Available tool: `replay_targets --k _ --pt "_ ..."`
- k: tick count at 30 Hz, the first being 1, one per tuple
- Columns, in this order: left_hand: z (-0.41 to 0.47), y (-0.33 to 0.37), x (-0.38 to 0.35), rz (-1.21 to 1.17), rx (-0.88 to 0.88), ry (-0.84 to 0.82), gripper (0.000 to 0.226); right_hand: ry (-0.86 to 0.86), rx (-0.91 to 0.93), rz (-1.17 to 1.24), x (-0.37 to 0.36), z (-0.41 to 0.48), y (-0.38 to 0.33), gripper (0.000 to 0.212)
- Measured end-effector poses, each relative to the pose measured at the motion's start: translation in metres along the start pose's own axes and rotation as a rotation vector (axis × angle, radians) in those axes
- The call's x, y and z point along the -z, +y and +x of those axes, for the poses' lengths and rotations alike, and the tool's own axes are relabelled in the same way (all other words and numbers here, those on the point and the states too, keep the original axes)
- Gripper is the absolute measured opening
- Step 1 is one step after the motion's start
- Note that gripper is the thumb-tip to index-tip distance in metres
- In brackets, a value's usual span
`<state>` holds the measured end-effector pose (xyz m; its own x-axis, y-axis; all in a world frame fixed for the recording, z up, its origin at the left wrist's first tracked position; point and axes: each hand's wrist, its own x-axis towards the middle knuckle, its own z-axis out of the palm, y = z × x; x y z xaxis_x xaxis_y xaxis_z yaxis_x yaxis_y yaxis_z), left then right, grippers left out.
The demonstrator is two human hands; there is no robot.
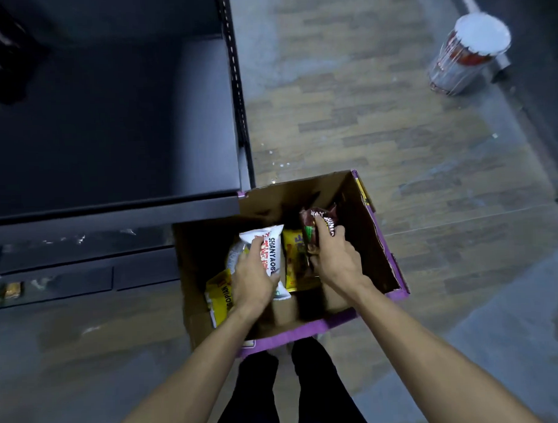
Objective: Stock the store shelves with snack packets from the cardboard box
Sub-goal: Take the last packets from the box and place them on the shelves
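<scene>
An open cardboard box [367, 240] with purple outer sides stands on the floor at my feet, beside the dark shelf unit [113, 214]. Both hands reach into it. My left hand [253, 278] is closed around a white snack packet [271, 243] with red and black print. My right hand [333, 257] grips a dark brown packet [323, 217] near the box's far right. Yellow packets lie in the box: one [293, 261] between my hands, another [220, 295] at the left wall. The box bottom under my hands is hidden.
The dark shelf [94, 123] at the upper left is wide and bare, its slotted upright [235, 86] next to the box. A lower shelf edge holds small packets [8, 290] at far left. A wrapped cylindrical container [468, 52] stands on the wood-pattern floor at the upper right.
</scene>
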<state>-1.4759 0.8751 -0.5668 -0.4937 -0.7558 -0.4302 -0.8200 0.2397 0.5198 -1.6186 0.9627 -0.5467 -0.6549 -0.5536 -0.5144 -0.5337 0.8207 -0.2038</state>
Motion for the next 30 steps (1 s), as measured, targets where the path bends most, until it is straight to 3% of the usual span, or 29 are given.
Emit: replay_targets --k 12,21,30 --pt "-0.074 0.023 0.079 -0.088 -0.176 0.129 0.08 0.215 0.016 0.026 0.058 -0.116 -0.048 0.081" --pt "-0.158 -0.003 0.132 -0.122 -0.241 0.287 0.078 0.336 0.172 0.048 0.066 -0.198 -0.07 0.081" --pt "-0.229 -0.061 0.222 -0.171 -0.202 0.508 0.078 0.396 0.385 0.045 0.069 -0.272 -0.157 0.082"
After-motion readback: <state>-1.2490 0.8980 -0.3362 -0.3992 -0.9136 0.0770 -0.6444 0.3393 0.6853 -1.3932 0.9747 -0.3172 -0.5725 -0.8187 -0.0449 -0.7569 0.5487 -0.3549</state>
